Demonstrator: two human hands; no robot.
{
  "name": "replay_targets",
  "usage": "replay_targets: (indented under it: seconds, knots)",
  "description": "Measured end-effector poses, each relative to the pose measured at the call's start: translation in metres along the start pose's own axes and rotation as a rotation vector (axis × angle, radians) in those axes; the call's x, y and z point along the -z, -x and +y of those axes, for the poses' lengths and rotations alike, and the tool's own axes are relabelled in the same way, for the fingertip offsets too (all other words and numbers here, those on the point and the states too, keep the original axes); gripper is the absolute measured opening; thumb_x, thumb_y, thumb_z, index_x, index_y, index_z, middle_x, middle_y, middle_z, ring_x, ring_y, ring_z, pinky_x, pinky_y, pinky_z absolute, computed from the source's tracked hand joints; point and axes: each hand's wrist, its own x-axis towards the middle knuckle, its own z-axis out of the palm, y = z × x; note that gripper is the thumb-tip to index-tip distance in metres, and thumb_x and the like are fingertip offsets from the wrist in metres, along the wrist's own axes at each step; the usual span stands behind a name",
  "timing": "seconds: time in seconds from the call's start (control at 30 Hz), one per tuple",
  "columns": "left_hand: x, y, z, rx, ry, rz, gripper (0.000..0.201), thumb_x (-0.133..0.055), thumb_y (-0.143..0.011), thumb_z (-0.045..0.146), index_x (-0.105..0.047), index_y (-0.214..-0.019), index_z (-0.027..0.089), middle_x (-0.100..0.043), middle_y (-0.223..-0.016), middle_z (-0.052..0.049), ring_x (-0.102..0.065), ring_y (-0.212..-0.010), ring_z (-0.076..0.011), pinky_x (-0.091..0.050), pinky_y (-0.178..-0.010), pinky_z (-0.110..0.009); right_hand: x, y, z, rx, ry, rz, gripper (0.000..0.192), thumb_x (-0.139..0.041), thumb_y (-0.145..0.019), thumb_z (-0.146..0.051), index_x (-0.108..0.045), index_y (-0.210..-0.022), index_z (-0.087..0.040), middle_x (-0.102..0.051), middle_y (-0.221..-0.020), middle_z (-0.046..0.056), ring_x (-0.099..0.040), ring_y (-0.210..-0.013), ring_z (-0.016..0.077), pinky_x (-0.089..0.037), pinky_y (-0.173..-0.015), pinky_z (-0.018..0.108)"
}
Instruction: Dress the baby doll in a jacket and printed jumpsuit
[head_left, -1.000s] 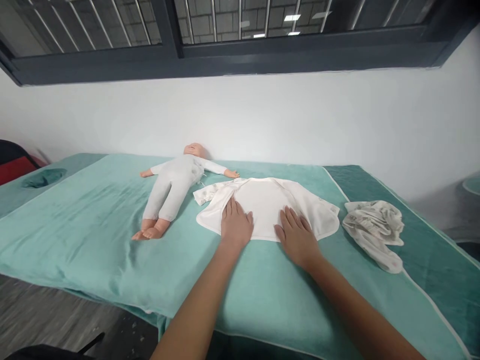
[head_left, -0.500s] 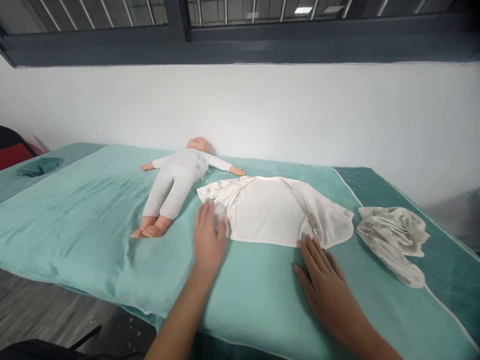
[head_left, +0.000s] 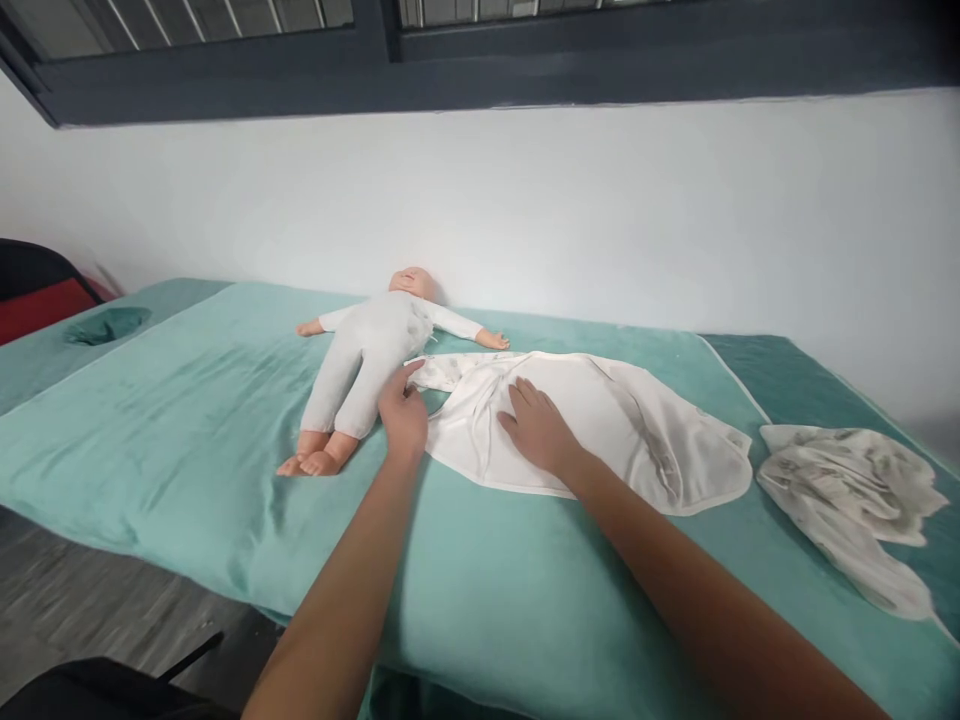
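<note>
A white baby shirt (head_left: 592, 410) with a small print on its sleeve lies spread on the green bed cover. At its left end, my left hand (head_left: 403, 412) has thumb and forefinger closed around the sleeve's tip; the fingers partly hide the cuff. My right hand (head_left: 538, 425) rests flat on the shirt's left-centre part, fingers stretched out, near some wrinkles. Just left of the shirt, a baby doll (head_left: 375, 345) in a white suit lies on its back, arms spread and bare feet toward the near side.
A second printed baby garment (head_left: 855, 500) lies crumpled at the right. The green-covered bed (head_left: 187, 430) has a hole (head_left: 109, 325) at its far left. Behind it rise a white wall (head_left: 570, 220) and a dark window frame (head_left: 225, 85). A red and black object (head_left: 45, 295) is at the left edge.
My left hand has moved up to the sleeve's tip and closed. My right hand has shifted left and farther onto the shirt, whose lower left edge now spreads outward. The view has shifted slightly.
</note>
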Motion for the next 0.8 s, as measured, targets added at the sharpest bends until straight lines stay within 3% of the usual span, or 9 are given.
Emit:
replay_targets:
  seconds: [0.13,0.2,0.3,0.4,0.53,0.67,0.8]
  knots:
    - [0.001,0.003,0.001,-0.105,-0.030,0.051,0.057,-0.040,-0.071,-0.002,-0.062,-0.119,0.019,-0.054,-0.140,-0.007,-0.048,-0.131,-0.0229,-0.041,-0.109,-0.040,-0.009,-0.038,0.002,-0.018,0.049,0.058,0.058,-0.025,-0.100,-0.038,-0.034,-0.148,-0.005,-0.028,-0.158,0.015,-0.021,-0.148,0.0248,-0.018,-0.119,0.043]
    - [0.001,0.006,0.006,-0.151,-0.101,0.107,0.055,-0.039,-0.070,-0.004,-0.061,-0.116,0.018,-0.050,-0.142,-0.009,-0.045,-0.134,-0.0224,-0.038,-0.112,-0.040,-0.013,-0.048,0.004,-0.027,0.076,0.078,0.057,-0.024,-0.100,-0.035,-0.034,-0.148,-0.005,-0.031,-0.157,0.015,-0.023,-0.147,0.0244,-0.018,-0.118,0.043]
    - [-0.002,0.010,0.011,-0.250,-0.213,0.174,0.045,-0.041,-0.074,-0.002,-0.062,-0.108,0.018,-0.055,-0.132,-0.010,-0.049,-0.128,-0.0210,-0.039,-0.110,-0.038,-0.015,-0.057,0.008,-0.012,0.109,0.089,0.054,-0.024,-0.100,-0.031,-0.038,-0.145,-0.006,-0.036,-0.154,0.016,-0.027,-0.145,0.0243,-0.019,-0.117,0.043]
    - [-0.007,0.010,0.010,-0.339,-0.317,0.010,0.037,-0.041,-0.079,0.001,-0.063,-0.104,0.018,-0.066,-0.119,-0.008,-0.055,-0.122,-0.0195,-0.041,-0.109,-0.036,-0.015,-0.059,0.009,0.003,0.116,0.082,0.053,-0.023,-0.100,-0.029,-0.039,-0.145,-0.006,-0.037,-0.154,0.015,-0.027,-0.144,0.0241,-0.020,-0.117,0.042]
    - [-0.015,0.008,0.007,-0.285,-0.606,-0.287,0.030,-0.040,-0.092,0.016,-0.067,-0.105,0.018,-0.065,-0.128,-0.009,-0.052,-0.129,-0.0229,-0.038,-0.111,-0.040,-0.013,-0.054,0.005,-0.009,0.105,0.085,0.056,-0.021,-0.100,-0.031,-0.036,-0.147,-0.004,-0.035,-0.155,0.014,-0.025,-0.146,0.0245,-0.018,-0.118,0.042]
    - [-0.018,0.008,0.009,-0.232,-0.802,-0.363,0.040,-0.031,-0.098,0.026,-0.065,-0.116,0.015,-0.055,-0.141,-0.012,-0.043,-0.137,-0.0262,-0.033,-0.113,-0.044,-0.008,-0.042,0.016,-0.021,0.077,0.077,0.063,-0.020,-0.101,-0.043,-0.031,-0.151,-0.006,-0.027,-0.159,0.011,-0.021,-0.148,0.0231,-0.019,-0.119,0.042]
    - [-0.016,0.008,0.008,-0.239,-0.858,-0.421,0.051,-0.025,-0.100,0.036,-0.056,-0.132,0.011,-0.045,-0.149,-0.015,-0.036,-0.141,-0.0279,-0.029,-0.115,-0.045,0.001,-0.023,0.052,-0.119,0.112,0.069,0.067,-0.020,-0.101,-0.047,-0.030,-0.151,-0.004,-0.023,-0.160,0.012,-0.020,-0.148,0.0237,-0.018,-0.119,0.042]
